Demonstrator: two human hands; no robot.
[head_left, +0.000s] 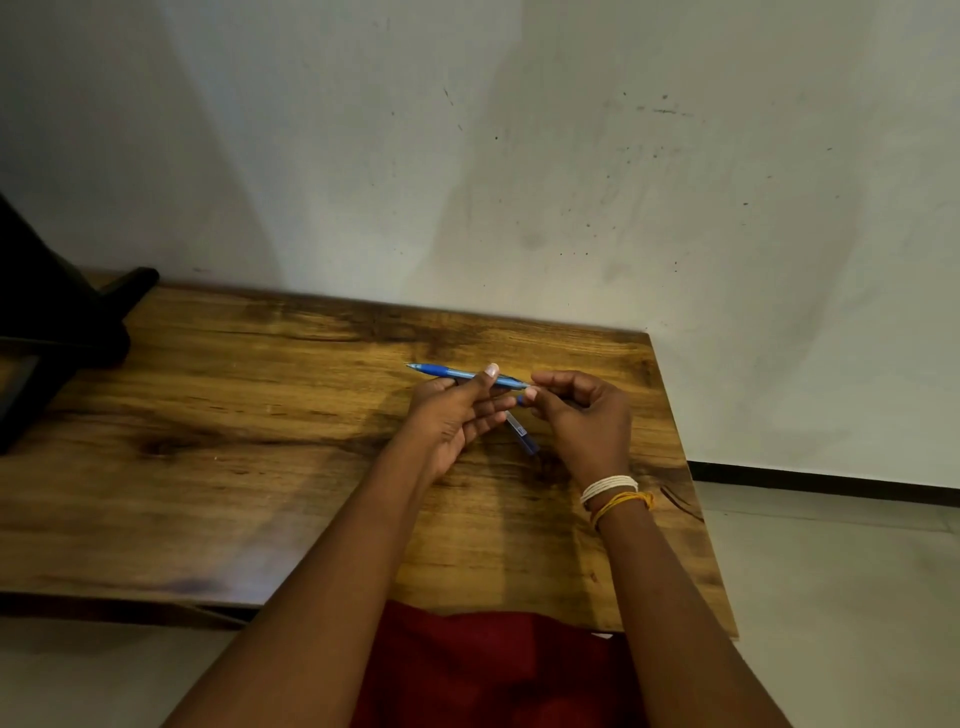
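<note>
Holding the blue pen (441, 371) above the tabletop (234, 441), we pinched its barrel in the left grip (452, 421) and its rear end in the right grip (582, 415); dismantling seemingly underway, a steady pull came next.

White and yellow threads (609, 486) ring the wrist of the right hand (582, 415); clothing (493, 670) red.

Wall (571, 156): off-white, scuffed, dark specks and grey smudges, soft broad shadows. Wooden table (234, 415): dark-streaked grain, back edge against the wall. Black object (62, 312) at far left, cut off by the frame. Floor (831, 571): pale, smooth. Dark skirting strip (831, 475) along the wall base.
</note>
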